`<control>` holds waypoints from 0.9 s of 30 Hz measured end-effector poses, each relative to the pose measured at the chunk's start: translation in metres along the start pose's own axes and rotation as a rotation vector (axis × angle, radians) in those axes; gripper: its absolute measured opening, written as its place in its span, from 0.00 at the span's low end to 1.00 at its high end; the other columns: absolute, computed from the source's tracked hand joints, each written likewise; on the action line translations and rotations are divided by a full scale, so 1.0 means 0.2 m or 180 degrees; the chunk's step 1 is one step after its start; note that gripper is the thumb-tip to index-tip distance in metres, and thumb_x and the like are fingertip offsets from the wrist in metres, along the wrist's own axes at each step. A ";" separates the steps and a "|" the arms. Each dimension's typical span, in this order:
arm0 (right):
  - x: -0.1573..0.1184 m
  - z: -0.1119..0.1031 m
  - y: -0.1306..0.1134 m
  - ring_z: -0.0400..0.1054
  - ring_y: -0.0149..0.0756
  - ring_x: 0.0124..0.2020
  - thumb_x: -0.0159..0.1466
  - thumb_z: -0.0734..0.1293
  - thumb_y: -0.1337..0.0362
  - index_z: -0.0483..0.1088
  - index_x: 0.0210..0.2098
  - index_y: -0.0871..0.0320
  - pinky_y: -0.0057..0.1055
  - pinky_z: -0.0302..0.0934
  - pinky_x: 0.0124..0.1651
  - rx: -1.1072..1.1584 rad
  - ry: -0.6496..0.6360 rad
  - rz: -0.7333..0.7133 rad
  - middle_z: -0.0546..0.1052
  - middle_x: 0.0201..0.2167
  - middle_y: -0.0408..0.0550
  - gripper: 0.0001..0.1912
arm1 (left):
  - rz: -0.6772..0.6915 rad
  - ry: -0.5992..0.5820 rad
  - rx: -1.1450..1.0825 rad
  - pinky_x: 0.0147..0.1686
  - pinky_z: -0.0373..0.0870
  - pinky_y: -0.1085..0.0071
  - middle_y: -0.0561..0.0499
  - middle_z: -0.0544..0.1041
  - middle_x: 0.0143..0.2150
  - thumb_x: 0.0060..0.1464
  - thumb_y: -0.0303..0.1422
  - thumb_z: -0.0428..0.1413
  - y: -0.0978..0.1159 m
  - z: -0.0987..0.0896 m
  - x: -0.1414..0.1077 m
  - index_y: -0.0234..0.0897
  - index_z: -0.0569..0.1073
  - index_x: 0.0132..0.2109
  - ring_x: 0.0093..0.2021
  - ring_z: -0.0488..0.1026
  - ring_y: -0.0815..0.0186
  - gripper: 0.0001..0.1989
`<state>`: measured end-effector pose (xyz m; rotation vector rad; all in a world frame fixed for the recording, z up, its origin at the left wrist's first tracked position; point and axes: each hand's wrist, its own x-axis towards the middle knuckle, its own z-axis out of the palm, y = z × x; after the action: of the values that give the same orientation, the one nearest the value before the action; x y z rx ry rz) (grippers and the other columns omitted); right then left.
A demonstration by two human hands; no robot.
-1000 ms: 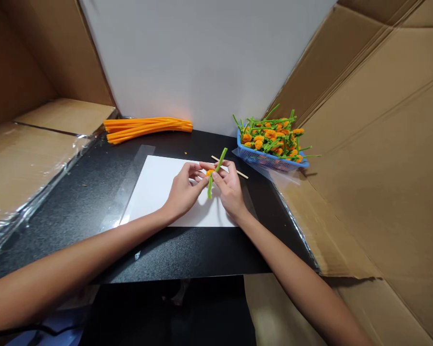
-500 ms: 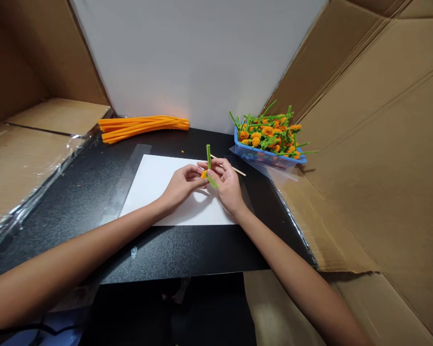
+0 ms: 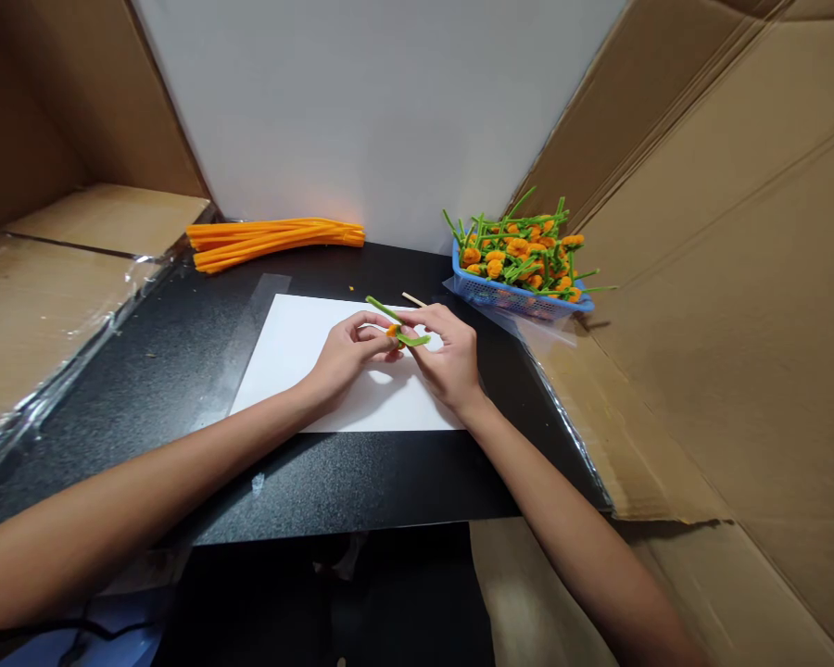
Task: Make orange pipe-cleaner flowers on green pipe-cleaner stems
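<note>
Between my two hands, above a white sheet of paper (image 3: pixel 278 371), is a small pipe-cleaner flower with an orange head (image 3: pixel 392 330). My left hand (image 3: pixel 351 350) pinches the orange head from the left. From the right, my right hand (image 3: pixel 448 347) has its thumb and fingers closed on the green pipe cleaner (image 3: pixel 414 341). One green end points up and left past the fingers; the other sticks out to the right below the thumb. A thin wooden stick (image 3: pixel 412 299) lies behind my right hand, mostly covered by it.
A bundle of orange pipe cleaners (image 3: pixel 278 243) lies at the back left of the black table (image 3: pixel 306 482). At the back right a blue basket (image 3: pixel 521 298) holds several orange and green pipe-cleaner flowers. Cardboard walls (image 3: pixel 723 241) flank the table, and a pale panel (image 3: pixel 382 111) stands behind.
The upright green end has swung down to the left, and the lower green end now points more to the right. My right hand has turned and shifted slightly right, covering more of the stick.
</note>
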<state>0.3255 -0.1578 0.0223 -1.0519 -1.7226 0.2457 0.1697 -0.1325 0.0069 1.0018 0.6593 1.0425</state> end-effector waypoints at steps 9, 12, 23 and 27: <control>0.00 0.00 0.00 0.70 0.36 0.35 0.65 0.66 0.68 0.79 0.44 0.50 0.36 0.65 0.40 -0.0050 -0.0098 0.0080 0.80 0.35 0.45 0.12 | -0.0040 -0.0421 0.0198 0.41 0.70 0.67 0.50 0.79 0.34 0.44 0.30 0.66 0.00 -0.02 0.02 0.34 0.78 0.41 0.33 0.75 0.67 0.14; 0.00 -0.01 -0.01 0.68 0.35 0.31 0.65 0.67 0.66 0.79 0.40 0.53 0.35 0.63 0.37 -0.0081 -0.0024 0.0140 0.80 0.33 0.45 0.08 | -0.0178 -0.0342 0.0106 0.44 0.72 0.65 0.47 0.80 0.36 0.44 0.31 0.67 0.00 -0.02 0.02 0.33 0.80 0.39 0.35 0.75 0.66 0.13; 0.02 -0.04 0.02 0.69 0.36 0.33 0.64 0.68 0.66 0.80 0.35 0.54 0.35 0.64 0.39 0.0084 -0.0378 0.0124 0.78 0.31 0.45 0.07 | -0.0159 0.0014 -0.0245 0.46 0.73 0.61 0.47 0.81 0.33 0.42 0.28 0.68 0.00 -0.02 0.02 0.31 0.80 0.37 0.34 0.77 0.65 0.12; 0.03 -0.05 0.03 0.71 0.37 0.36 0.65 0.68 0.69 0.80 0.38 0.52 0.36 0.65 0.42 0.0050 -0.0471 0.0021 0.78 0.34 0.46 0.09 | -0.0096 0.0077 -0.0184 0.44 0.73 0.63 0.48 0.80 0.32 0.43 0.27 0.67 0.00 -0.02 0.02 0.32 0.78 0.38 0.32 0.77 0.66 0.13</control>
<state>0.3366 -0.1539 0.0267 -1.0498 -1.8466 0.3482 0.1684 -0.1277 0.0047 0.9278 0.6587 1.0430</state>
